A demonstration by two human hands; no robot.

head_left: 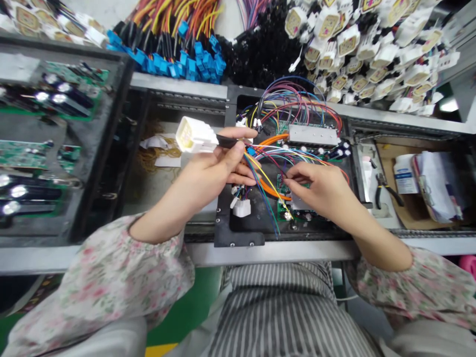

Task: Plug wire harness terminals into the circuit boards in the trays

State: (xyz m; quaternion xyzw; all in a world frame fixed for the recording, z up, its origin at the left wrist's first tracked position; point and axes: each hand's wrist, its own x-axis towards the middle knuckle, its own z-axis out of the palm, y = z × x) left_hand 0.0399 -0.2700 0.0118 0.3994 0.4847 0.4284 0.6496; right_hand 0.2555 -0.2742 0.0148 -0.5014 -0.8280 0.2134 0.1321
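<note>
My left hand (223, 166) is closed around the black-sleeved cable of a wiring harness. The harness's big white connector (197, 136) sticks out to the left of my fingers. From my grip, loose coloured wires (266, 188) fan out to the right, with yellow, green and blue ends hanging down. My right hand (316, 186) pinches a thin dark red wire, thumb against forefinger, over the lower circuit board (280, 191). Behind it lies the upper circuit board (316, 134), with a grey metal heat sink and many wires. Both boards sit in a black tray (223, 228).
Bundled blue connectors (174, 62) and a heap of white connectors (372, 54) lie along the back. Another black tray (126, 64) with boards stands at left. To the right are pliers (386, 191), a white bottle (405, 173) and a cardboard box (390, 153). A metal rail (282, 253) runs along the front.
</note>
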